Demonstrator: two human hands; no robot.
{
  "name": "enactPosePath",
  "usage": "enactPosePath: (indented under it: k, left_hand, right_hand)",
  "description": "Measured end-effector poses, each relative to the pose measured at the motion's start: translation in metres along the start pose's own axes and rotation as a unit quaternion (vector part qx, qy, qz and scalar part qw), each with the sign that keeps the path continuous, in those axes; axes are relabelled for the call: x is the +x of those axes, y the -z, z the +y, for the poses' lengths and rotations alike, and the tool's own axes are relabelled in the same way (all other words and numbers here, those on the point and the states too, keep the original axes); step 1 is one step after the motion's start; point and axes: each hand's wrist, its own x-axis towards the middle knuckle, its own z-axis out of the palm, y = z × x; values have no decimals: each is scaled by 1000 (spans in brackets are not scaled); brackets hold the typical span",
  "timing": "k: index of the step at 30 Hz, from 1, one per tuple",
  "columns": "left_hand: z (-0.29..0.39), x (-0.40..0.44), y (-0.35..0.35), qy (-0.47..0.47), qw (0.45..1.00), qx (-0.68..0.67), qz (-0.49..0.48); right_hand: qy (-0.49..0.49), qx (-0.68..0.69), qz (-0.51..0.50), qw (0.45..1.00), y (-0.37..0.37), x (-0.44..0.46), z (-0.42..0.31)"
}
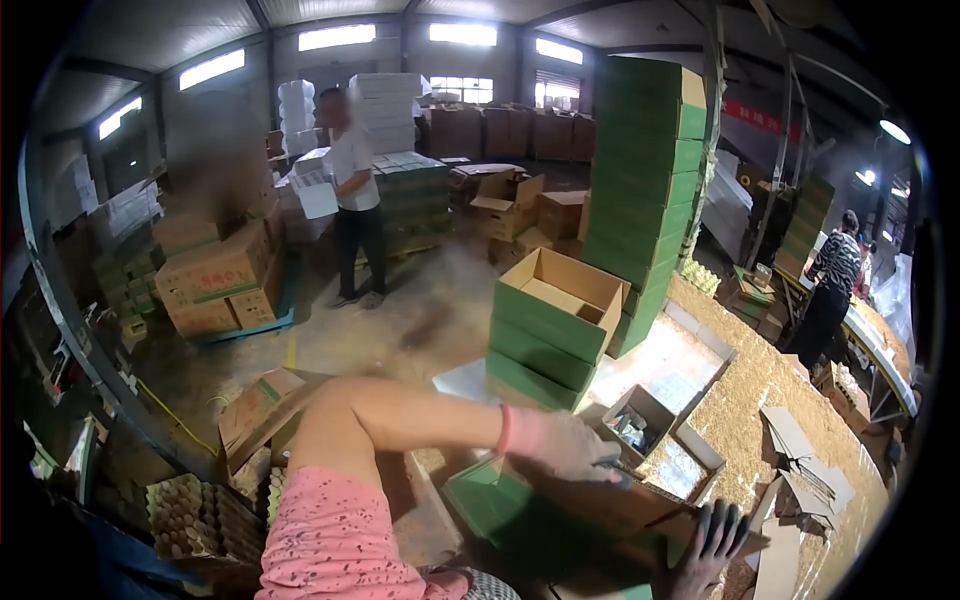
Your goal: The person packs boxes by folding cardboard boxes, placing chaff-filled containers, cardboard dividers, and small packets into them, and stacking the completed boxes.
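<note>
My left hand point(570, 446), in a dusty glove with a pink cuff and dark fingertips, reaches across to the far edge of a green cardboard carton point(500, 508). Its fingers are closed at that edge. Lower right, my right hand point(716, 540) lies against the carton's brown side, its dark-tipped fingers stretched and slightly apart. The carton's near part falls in shadow. Just beyond my left hand, a small open box point(638, 422) holds small items I cannot make out. Nested open green cartons point(545, 340) stand past it.
A tall stack of green cartons point(640, 190) rises behind. Loose cardboard pieces point(800, 465) lie on the grainy surface point(740, 400) at right. Egg trays point(195, 515) sit lower left. A person point(355, 190) carries a white box; another person point(835, 285) stands far right.
</note>
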Motion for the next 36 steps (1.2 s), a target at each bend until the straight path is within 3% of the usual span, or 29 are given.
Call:
enactPosePath:
  k: [3,5,7,8,9,10,11,12,13,14,15,16,18,19,20,21,22,23,24,25,26,27,28,30,31,32,34,35,36]
  left_hand:
    - [-14,3,8,-35,986,134,91]
    - [-30,30,-35,-112,973,177,99]
    - [-57,41,-4,-37,988,-64,136]
    - [-36,31,-10,38,983,-7,180]
    - [-38,51,-52,-45,928,15,370]
    - [-6,50,-33,-81,921,-74,373]
    - [10,55,-36,-202,918,-105,324]
    - [26,59,-39,-324,901,-153,245]
    - [43,63,-43,-422,872,-200,145]
    - [62,79,-54,-609,748,46,260]
    - [68,100,-90,-617,770,-48,154]
    - [64,113,-125,-555,799,-90,212]
    - [59,112,-114,-521,846,-36,109]
    - [63,105,-74,-465,874,-10,-141]
    - [47,100,-75,-366,761,-396,-361]
    - [51,74,-54,-415,830,-257,-271]
    - [60,48,-38,-448,869,-117,-177]
    - [55,62,-105,-476,871,17,123]
    - [63,56,-70,-421,890,8,175]
    - [53,66,-45,-437,871,35,223]
    - [41,70,-18,-394,900,-145,122]
    - [-27,102,-75,-258,929,-28,264]
    - [-40,89,-76,-150,965,84,201]
    - [-74,71,-69,-199,944,59,256]
    - [-94,65,-78,-246,925,43,285]
    - [-110,59,-89,-257,928,38,269]
    - [-140,58,-113,-299,881,-186,315]
    - [-155,57,-166,-202,816,-475,260]
    - [-172,69,-218,-74,674,-713,180]
  right_hand:
    - [49,195,22,979,15,-11,-17]
    - [-7,179,-63,982,52,-23,-25]
    - [-295,221,94,925,18,-23,-17]
    - [-140,297,44,944,5,2,-12]
    - [-29,317,-49,947,-4,13,-19]
    - [77,347,-145,923,-13,24,-27]
    - [138,243,-355,892,-32,21,-42]
    - [177,271,-264,909,-47,14,-36]
    - [169,163,-113,965,-46,39,-15]
    - [114,29,42,992,-45,64,5]
    - [28,-69,163,984,-43,89,26]
    - [27,-73,152,985,-52,93,37]
    - [-196,-13,-164,967,-74,91,56]
    - [-148,-17,-204,968,-61,88,41]
    - [-92,-24,-247,964,-43,84,20]
    - [-111,17,-225,968,-31,79,7]
    - [-127,19,-289,949,-29,65,3]
    - [-135,38,-324,936,-59,17,3]
    - [-144,57,-355,922,-86,-25,5]
    - [-117,126,-325,930,-73,-26,7]
    - [-191,273,-312,890,-53,-16,7]
    - [-393,398,-244,792,-46,-44,8]
    - [-476,528,-236,663,-39,-72,-20]
    - [-654,677,-119,316,-24,-127,-76]
    - [-661,685,-115,283,-12,-117,-89]
    - [-633,689,-142,323,-5,-101,-86]
    - [-473,673,-199,532,17,-31,-63]
    - [-349,637,-205,656,26,10,-53]
    - [-238,584,-210,747,30,47,-51]
